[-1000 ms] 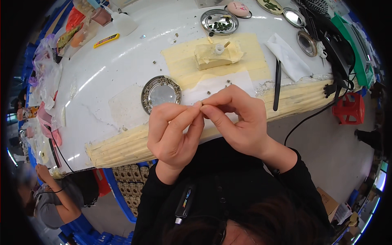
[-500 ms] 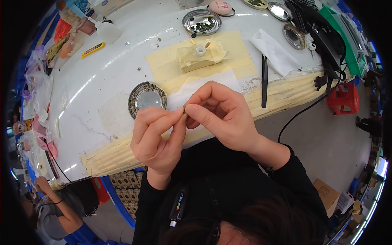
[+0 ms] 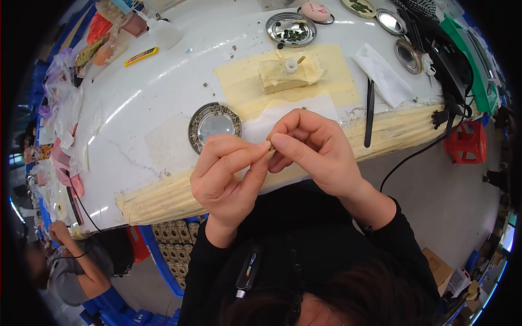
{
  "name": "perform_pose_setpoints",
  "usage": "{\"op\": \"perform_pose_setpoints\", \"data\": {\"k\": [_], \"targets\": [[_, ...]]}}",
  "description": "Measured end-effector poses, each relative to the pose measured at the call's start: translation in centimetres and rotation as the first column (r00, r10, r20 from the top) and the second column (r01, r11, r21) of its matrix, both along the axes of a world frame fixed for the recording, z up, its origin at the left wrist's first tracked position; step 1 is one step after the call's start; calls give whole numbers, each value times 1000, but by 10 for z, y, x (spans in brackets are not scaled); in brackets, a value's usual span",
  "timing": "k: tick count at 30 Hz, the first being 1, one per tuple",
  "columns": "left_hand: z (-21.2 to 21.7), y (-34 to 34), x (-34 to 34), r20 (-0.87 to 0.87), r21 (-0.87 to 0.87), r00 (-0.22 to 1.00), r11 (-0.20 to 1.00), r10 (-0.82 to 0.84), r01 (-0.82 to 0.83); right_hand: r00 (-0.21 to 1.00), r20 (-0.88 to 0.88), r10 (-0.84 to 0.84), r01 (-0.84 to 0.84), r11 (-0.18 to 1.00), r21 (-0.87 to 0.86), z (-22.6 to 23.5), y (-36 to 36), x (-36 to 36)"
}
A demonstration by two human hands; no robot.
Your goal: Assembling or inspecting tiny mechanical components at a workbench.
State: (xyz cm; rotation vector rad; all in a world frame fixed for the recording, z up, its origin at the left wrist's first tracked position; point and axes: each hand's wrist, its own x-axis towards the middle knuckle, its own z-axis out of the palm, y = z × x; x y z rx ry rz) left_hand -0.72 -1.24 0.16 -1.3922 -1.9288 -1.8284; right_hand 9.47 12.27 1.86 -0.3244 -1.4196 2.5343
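Fingertip to fingertip, my left hand (image 3: 231, 176) and my right hand (image 3: 321, 155) meet over the table's near edge. Both pinch one tiny brownish piece (image 3: 271, 146), mostly covered by the fingers and too small to name. Just beyond my left hand lies a round metal dish (image 3: 212, 130), with many small grey-brown bits around its inner rim. White paper (image 3: 321, 106) is spread behind my right hand. Farther back, a tape-covered block (image 3: 283, 81) carries a small white cup (image 3: 292, 66) with a short stick beside it.
Black tweezers (image 3: 369, 114) and a white cloth (image 3: 383, 76) lie to the right. At the back stands a metal dish of dark green pieces (image 3: 291, 30). A yellow box (image 3: 141, 56) is at the far left. A co-worker's arm (image 3: 81, 261) shows at lower left; a red stool (image 3: 466, 142) stands right.
The whole view has shifted, so the table and hands appear farther right. My hands keep the same pinch on the tiny piece, with the fingers slightly adjusted.
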Motion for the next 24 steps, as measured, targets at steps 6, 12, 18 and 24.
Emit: {"op": "perform_pose_setpoints", "data": {"k": [6,12,18,24], "targets": [[0,5,4,-123,21,985,993,118,-116,977,-121,-175,199,953,229,-4,-14,-1],[-2,6,7,-192,26,967,986,169,-167,929,-301,-216,367,649,667,-4,-12,-2],[0,1,0,-119,-2,992,999,50,-51,996,-29,-84,86,993,79,1,-6,1],[-1,2,1,-103,21,992,998,67,-65,996,-37,-77,82,987,136,0,-8,1]]}}
